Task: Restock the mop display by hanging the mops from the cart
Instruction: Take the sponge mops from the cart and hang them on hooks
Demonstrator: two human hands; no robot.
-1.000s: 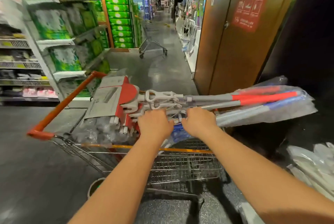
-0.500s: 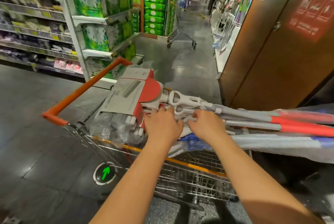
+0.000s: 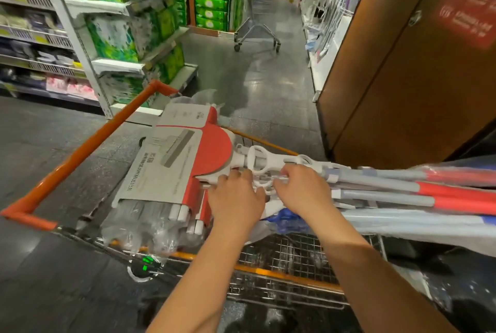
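Head view: cart [image 3: 80,150] has rolled further up-frame; left hand [image 3: 236,199] and right hand [image 3: 304,190] keep curled grips on the mops [image 3: 375,187], none hung.

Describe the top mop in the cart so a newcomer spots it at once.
Find the wire cart with the orange rail; mops lie stacked across it, handles pointing right. The top mop is the one the left hand and right hand hold at its white looped neck. Only its grey and red card sleeve lies fully in view, face up, above the bagged blue mop.
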